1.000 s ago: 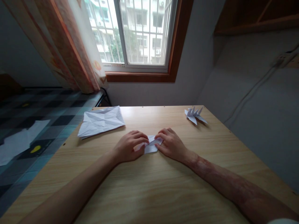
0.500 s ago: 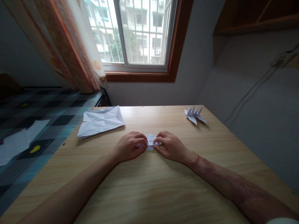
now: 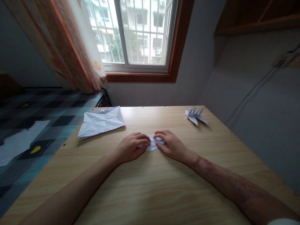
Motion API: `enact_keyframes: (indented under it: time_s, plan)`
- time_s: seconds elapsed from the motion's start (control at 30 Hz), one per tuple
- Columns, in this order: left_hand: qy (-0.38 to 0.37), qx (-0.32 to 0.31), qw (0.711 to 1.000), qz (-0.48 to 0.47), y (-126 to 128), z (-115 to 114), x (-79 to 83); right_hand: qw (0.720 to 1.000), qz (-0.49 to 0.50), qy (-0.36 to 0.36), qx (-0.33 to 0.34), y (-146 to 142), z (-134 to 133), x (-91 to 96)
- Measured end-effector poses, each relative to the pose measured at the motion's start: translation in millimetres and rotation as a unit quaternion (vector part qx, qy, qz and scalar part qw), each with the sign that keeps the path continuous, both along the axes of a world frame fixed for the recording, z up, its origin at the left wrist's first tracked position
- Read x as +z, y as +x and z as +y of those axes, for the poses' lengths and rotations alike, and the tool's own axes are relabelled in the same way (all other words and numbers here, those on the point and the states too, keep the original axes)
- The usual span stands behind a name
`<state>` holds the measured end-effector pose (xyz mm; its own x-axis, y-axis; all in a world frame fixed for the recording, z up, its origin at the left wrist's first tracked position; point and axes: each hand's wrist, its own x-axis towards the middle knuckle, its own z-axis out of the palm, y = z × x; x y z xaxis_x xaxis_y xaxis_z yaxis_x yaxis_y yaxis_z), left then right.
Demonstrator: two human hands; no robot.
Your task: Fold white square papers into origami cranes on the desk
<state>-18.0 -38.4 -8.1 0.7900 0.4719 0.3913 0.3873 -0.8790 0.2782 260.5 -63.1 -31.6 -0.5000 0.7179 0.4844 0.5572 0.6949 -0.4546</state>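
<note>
A small piece of folded white paper (image 3: pixel 153 145) lies on the wooden table between my two hands, with crease lines across it. My left hand (image 3: pixel 133 147) is closed on its left side, thumb and fingers curled together over the edge. On the right side, my right hand (image 3: pixel 172 145) grips the paper, its index finger on the upper part and its thumb lower down. Both palms partly hide the paper's outer ends. Its lower edge comes to a blunt point toward me.
Creased white sheets (image 3: pixel 103 122) lie at the table's back left. A spiky folded paper figure (image 3: pixel 195 116) stands at the back right. Left of the table (image 3: pixel 150 187) is a bed with a checked cover (image 3: pixel 65 120) and loose white paper (image 3: pixel 23 140) on it.
My right fingers have spread a little across the paper, and my left hand has shifted slightly right. More of the paper's creased face and its pointed lower edge now show.
</note>
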Motion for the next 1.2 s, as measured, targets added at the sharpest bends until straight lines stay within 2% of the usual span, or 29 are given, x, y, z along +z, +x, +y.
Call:
enact_keyframes:
  time_s: [0.13,0.33,0.6,0.87,1.1,1.2]
  plan:
    - [-0.009,0.016,1.000,-0.010,1.0,0.2,-1.9,1.000,-0.004,-0.004,0.018,0.2,1.2,-0.9]
    - [-0.014,0.079,0.997,-0.023,1.1,0.0,-6.9,1.000,0.016,0.000,0.013,0.1,-1.4,1.9]
    - [0.008,0.063,0.998,-0.021,0.7,2.0,-8.8,1.000,0.011,0.004,0.024,-2.3,-2.1,1.7]
    - [-0.005,0.031,0.999,-0.022,2.2,1.1,-6.8,0.998,-0.019,0.020,0.048,-1.1,-2.5,1.1]
    - [0.037,0.015,0.999,0.004,1.7,-3.3,-5.4,0.999,-0.018,0.028,0.033,-2.5,-4.4,0.8]
    - [0.029,0.013,0.999,0.006,3.4,-6.8,-1.2,0.998,-0.030,0.041,0.034,-2.4,-4.3,0.3]
